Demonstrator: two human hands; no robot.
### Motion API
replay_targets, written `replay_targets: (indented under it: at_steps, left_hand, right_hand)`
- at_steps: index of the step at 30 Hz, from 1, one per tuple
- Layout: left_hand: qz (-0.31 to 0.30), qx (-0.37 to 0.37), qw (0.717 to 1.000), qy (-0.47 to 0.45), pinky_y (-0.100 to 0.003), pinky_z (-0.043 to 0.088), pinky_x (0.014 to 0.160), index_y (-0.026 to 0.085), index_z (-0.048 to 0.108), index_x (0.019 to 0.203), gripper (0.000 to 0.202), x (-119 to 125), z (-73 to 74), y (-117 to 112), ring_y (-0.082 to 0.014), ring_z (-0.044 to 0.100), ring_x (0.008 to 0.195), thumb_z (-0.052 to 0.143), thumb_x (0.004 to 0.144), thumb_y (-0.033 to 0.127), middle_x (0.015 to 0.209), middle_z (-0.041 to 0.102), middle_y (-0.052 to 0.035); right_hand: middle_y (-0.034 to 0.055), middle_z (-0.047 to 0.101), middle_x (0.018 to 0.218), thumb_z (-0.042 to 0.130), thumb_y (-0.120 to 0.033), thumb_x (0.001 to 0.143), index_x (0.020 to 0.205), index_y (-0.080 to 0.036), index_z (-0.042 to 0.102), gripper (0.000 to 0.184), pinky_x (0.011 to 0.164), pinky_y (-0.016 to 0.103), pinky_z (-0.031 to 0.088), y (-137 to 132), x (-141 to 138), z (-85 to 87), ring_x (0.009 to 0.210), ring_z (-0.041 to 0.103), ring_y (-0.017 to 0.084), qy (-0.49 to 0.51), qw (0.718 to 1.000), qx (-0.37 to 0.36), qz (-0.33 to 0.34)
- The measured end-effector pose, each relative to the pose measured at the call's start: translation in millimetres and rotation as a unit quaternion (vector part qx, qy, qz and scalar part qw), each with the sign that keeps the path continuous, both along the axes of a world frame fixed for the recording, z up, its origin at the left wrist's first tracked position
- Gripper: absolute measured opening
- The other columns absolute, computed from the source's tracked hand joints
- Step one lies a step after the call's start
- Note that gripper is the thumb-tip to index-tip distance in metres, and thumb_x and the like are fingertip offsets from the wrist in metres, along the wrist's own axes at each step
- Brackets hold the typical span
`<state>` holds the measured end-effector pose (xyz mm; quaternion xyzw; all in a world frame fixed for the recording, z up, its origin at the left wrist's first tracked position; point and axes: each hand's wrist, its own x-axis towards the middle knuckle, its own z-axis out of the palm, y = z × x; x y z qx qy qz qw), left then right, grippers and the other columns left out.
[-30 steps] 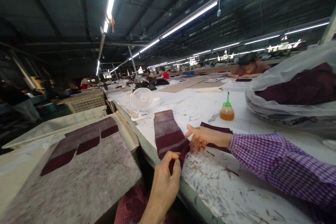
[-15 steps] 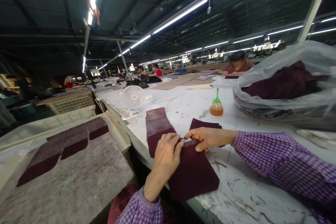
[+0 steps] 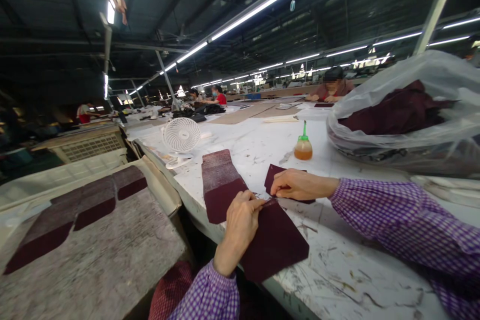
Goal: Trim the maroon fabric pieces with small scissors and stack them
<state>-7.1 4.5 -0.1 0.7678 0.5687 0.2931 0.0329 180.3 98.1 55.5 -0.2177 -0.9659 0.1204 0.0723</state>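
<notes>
A dark maroon flat piece [image 3: 275, 245], fabric or leather, lies over the table's near edge with its lower part overhanging. My left hand [image 3: 242, 222] is closed at its upper left edge, thumb and forefinger together there. At the upper edge, my right hand [image 3: 294, 183] has its fingertips pinched on the same piece; the exact grip is partly hidden. Beneath the right hand rests a smaller maroon piece [image 3: 273, 176], mostly covered. Left of both hands, overlapping maroon pieces [image 3: 221, 185] lie with their greyish upper parts showing.
A white fan [image 3: 181, 135] and a green-capped bottle of amber liquid [image 3: 303, 150] stand on the white table [image 3: 337, 255]. Right, a clear plastic bag [image 3: 375, 155] holds maroon material. On a lower left board [image 3: 123, 240] lie more maroon pieces [image 3: 95, 212]. A person [image 3: 333, 87] sits across the table.
My right hand's spread thumb and fingers have drawn together into a pinch at the piece's upper edge. My left hand stays at that piece. The whole view has shifted slightly.
</notes>
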Motion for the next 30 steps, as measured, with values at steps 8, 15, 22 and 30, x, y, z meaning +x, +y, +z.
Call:
replay_targets:
  at_steps: [8,15,22,30]
  left_hand:
    - [0.003,0.003,1.0,0.0,-0.027,0.04,0.072,0.025,0.073,0.09,0.028,1.1,0.2,-1.6,-0.0173,0.051,0.082,0.047,0.089,0.014,0.082,0.059,-0.0031]
    - [-0.023,0.007,0.999,0.026,-0.027,0.04,0.073,0.027,0.071,0.098,0.035,-5.0,-3.5,-2.2,-0.0168,0.049,0.082,0.04,0.091,0.012,0.085,0.058,-0.0029]
    - [-0.046,0.028,0.996,0.073,-0.029,0.04,0.073,0.027,0.07,0.098,0.034,-7.8,-4.0,-4.2,-0.0177,0.047,0.084,0.039,0.093,0.015,0.088,0.056,-0.0034]
    - [-0.049,0.035,0.995,0.078,-0.029,0.04,0.072,0.026,0.069,0.097,0.032,-8.3,-1.9,-5.4,-0.0177,0.047,0.082,0.041,0.091,0.011,0.086,0.056,-0.0033]
  right_hand:
    - [0.002,0.063,0.083,0.055,-0.016,0.076,0.081,-0.017,0.064,0.01,0.063,0.024,0.035,-8.4,-5.5,-7.9,0.072,0.056,0.015,-0.023,0.998,0.058,-0.02]
    - [0.0036,0.058,0.084,0.046,-0.017,0.087,0.083,-0.016,0.06,0.014,0.059,0.026,0.032,-18.2,-3.5,-22.3,0.072,0.052,0.014,-0.041,0.979,0.197,0.027]
    - [0.0062,0.056,0.089,0.04,-0.014,0.093,0.097,-0.015,0.06,0.02,0.067,0.031,0.039,-21.9,13.7,-29.5,0.078,0.047,0.017,-0.066,0.932,0.345,0.084]
    - [0.0078,0.056,0.108,0.035,-0.01,0.091,0.114,-0.015,0.056,0.032,0.084,0.027,0.045,-42.9,0.9,-27.2,0.095,0.053,0.016,0.05,0.994,0.093,0.041]
